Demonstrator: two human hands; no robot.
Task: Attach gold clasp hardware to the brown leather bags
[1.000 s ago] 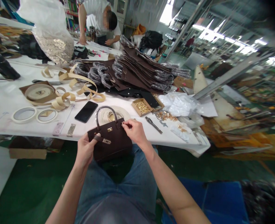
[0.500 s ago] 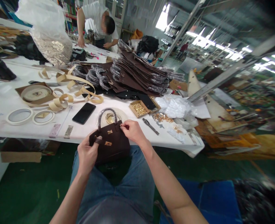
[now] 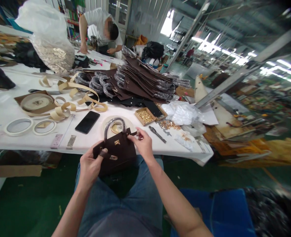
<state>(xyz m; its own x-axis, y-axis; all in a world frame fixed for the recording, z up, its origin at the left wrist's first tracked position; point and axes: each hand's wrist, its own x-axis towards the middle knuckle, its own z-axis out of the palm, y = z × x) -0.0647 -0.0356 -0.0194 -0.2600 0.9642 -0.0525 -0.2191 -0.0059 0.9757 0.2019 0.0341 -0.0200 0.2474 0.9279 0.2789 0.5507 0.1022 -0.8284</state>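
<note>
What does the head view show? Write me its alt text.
A person's left hand grips a dark brown handbag by a top corner while the right hand touches the other, at a white table. On it lie a phone, tape rolls, a box of gold bits and stacked brown pieces.

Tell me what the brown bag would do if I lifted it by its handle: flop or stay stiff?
The bag would probably stay fairly stiff, since it looks flat-sided and isn't sagging. Its handle likely wouldn't flop much either, because it stands up in an arch. It might feel a bit slippery, judging by its shine.
</note>
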